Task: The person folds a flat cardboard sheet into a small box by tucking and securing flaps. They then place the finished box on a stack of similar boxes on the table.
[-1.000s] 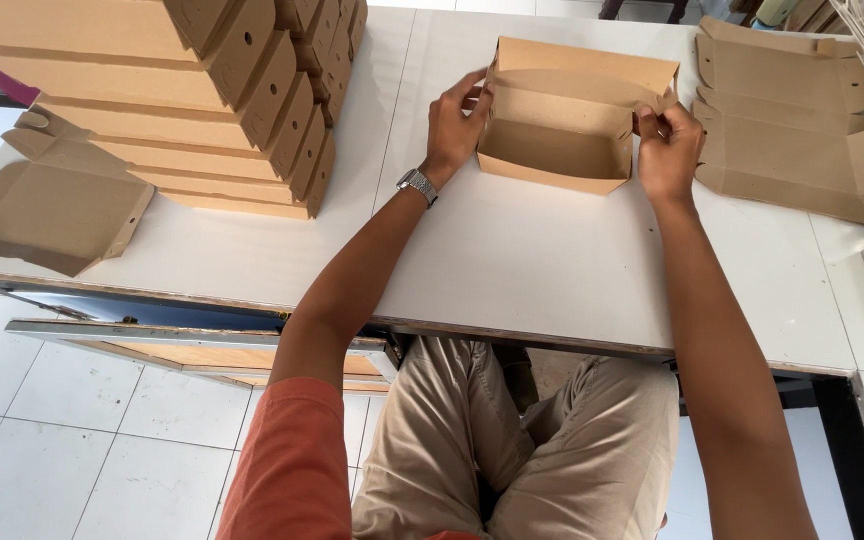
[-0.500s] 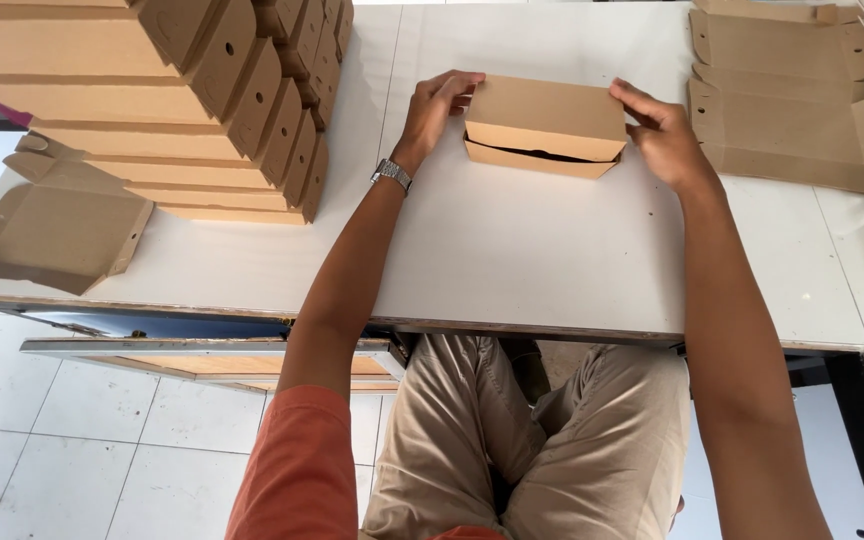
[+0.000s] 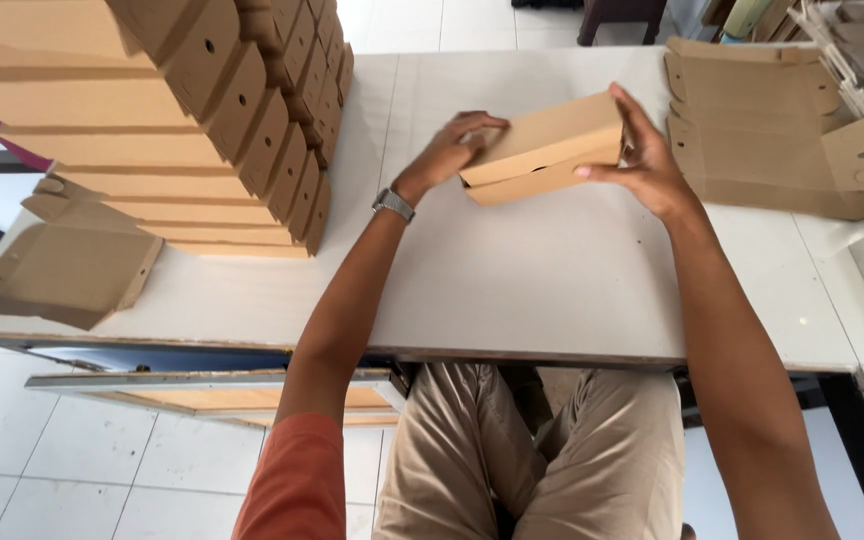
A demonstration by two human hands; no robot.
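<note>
Box [image 3: 547, 145] lid now folded shut; left hand [image 3: 449, 150] and right hand [image 3: 642, 160] grip its ends, tilted, near the desk's [image 3: 512, 280] far edge.

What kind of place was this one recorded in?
Probably a small packing workshop: a tall stack of folded brown cardboard boxes, flat unfolded cardboard blanks on a white worktable, and both hands closing one brown cardboard box.

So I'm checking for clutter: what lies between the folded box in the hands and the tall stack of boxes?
Only bare white table between the folded box and the stack, in the head view.
</note>
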